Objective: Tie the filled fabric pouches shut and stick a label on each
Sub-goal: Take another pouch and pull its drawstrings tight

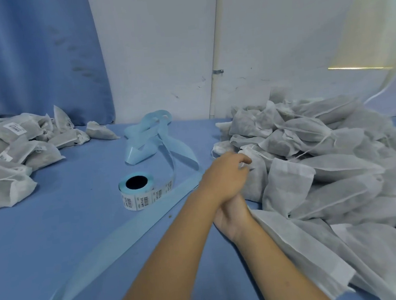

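**Desk:** What does the head camera give you?

**Me:** From my seat I see a table under a blue cloth (55, 236). A big heap of white non-woven fabric pouches with grey filling (340, 177) takes up the right of the frame.

**Desk:** And the hands?

**Me:** The left hand (226, 175) reaches in from the bottom centre to the left edge of that heap, at mid-frame. Its thumb and curled fingers pinch the bunched white top of one grey-filled pouch (258, 182). The right hand (232, 215) sits just below it, tucked under the left wrist and just beside the heap. Its fingers are hidden, so I cannot tell whether it is open or closed.

**Desk:** Where are the labels?

**Me:** A roll of white barcode labels on pale blue backing (137, 190) stands on the cloth in the centre of the frame, left of the hands. A loose pale blue backing strip (157, 139) curls behind it, and a length of it runs down to the lower left. At the left edge I see a second heap of pouches bearing white barcode labels (10, 143), well apart from the first. Behind everything, a blue curtain (26, 57) fills the upper left and a white wall (158, 45) the top centre.
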### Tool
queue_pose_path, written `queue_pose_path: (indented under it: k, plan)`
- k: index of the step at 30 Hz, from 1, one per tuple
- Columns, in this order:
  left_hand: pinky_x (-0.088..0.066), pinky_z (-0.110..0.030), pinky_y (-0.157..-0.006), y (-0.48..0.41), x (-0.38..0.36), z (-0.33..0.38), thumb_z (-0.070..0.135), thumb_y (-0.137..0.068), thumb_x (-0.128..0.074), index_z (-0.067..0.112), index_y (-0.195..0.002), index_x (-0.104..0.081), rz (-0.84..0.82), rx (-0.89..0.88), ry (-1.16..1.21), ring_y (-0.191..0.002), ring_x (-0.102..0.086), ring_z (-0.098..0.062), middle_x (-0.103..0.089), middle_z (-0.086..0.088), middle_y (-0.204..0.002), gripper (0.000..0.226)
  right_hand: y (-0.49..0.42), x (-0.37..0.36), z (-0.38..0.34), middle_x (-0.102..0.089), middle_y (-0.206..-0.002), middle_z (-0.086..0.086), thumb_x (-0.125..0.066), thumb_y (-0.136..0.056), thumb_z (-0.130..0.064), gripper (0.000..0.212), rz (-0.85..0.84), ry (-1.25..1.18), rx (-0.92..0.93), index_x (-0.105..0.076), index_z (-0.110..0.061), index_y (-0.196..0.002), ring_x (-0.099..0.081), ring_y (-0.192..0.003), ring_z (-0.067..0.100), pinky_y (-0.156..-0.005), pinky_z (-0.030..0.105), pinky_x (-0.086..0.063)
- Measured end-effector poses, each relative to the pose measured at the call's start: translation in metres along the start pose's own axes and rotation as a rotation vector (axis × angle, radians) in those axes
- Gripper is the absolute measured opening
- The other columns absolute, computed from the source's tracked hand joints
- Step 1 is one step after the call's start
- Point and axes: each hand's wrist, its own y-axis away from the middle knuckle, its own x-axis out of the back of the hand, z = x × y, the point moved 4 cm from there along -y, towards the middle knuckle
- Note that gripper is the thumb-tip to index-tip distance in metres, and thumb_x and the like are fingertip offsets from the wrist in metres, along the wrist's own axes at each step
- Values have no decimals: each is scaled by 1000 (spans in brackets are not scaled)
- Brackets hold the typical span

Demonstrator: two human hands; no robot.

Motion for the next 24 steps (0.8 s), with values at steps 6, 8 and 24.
queue_pose_path:
  k: [6,8,24]
  plan:
    - [-32,-37,-110,-21,-23,-6,18,-99,-35,21,-139,-46,-239,154,15,-130,-43,-23,-42,-1,-147,41,-1,5,1,-39,-151,11,-28,-105,-24,45,77,-36,-59,-38,-7,-146,-34,-140,24,-119,41,-22]
    - [-33,-39,-110,-21,-24,-9,12,-99,-34,18,-138,-48,-232,178,72,-127,-47,-24,-46,-2,-145,42,-1,5,1,-38,-151,11,-27,-105,-22,45,113,-67,-73,-37,-7,-146,-33,-142,23,-119,38,-21]
    - [-30,-5,-100,37,43,-27,-5,-98,-38,1,-124,-57,423,-109,323,-114,-44,3,-47,-1,-126,34,-6,5,-2,-66,-78,11,-49,-96,-33,33,108,23,-1,-63,-4,-90,-61,-70,19,-73,28,-48]
